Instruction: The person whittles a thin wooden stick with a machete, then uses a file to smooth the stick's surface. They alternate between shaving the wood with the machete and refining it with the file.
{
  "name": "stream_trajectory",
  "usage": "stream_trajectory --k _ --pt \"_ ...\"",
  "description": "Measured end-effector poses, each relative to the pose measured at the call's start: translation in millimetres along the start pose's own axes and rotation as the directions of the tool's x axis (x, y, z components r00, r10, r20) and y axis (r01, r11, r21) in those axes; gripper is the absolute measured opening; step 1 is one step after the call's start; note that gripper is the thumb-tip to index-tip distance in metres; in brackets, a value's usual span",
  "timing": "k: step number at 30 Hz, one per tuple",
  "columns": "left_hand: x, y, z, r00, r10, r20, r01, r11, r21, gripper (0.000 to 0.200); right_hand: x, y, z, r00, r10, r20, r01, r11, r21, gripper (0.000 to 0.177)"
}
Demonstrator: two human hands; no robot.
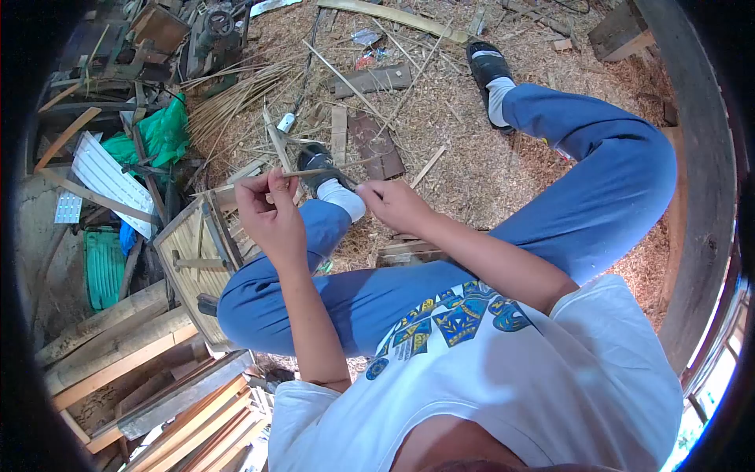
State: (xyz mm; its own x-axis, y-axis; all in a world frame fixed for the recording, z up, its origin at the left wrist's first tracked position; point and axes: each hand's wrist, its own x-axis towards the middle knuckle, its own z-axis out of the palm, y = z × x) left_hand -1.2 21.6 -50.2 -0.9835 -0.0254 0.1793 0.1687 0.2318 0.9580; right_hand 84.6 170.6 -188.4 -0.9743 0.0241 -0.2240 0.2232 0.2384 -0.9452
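Note:
My left hand [271, 212] is closed, its thumb and fingers pinching one end of a thin strip of wood [318, 170]. The strip runs to the right, nearly level, above my foot in a dark sandal [313, 157]. My right hand [393, 206] is closed too, its fingertips just below the strip's right half. A slim dark edge shows at those fingertips against the sandal; I cannot tell what the right hand holds.
Shavings and loose slats cover the ground. A bundle of thin sticks [244, 98] lies ahead on the left, near a green bag [169, 130]. A wooden crate-like piece [193, 259] stands by my left knee. Planks [126, 330] are stacked at lower left; a thick beam [704, 204] curves along the right.

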Motion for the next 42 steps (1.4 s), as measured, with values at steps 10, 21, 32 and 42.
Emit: stream_trajectory --k 10,21,32,42 --pt "5 8 4 0.999 0.020 0.040 -0.024 0.995 0.099 0.020 -3 0 -12 0.979 0.198 0.043 -0.197 0.980 -0.015 0.047" --pt "10 -4 3 0.996 0.067 0.062 -0.073 0.993 0.094 0.019 -8 24 -9 0.985 0.171 0.006 -0.170 0.984 -0.047 0.044" --pt "23 -6 2 0.996 0.059 0.062 -0.065 0.992 0.109 0.018 -7 23 -10 0.996 0.079 -0.032 -0.080 0.996 -0.046 0.048" --pt "26 -9 -3 0.998 0.058 0.016 -0.059 0.992 0.112 0.019 -15 49 1 0.992 0.108 -0.067 -0.116 0.985 -0.127 0.047"
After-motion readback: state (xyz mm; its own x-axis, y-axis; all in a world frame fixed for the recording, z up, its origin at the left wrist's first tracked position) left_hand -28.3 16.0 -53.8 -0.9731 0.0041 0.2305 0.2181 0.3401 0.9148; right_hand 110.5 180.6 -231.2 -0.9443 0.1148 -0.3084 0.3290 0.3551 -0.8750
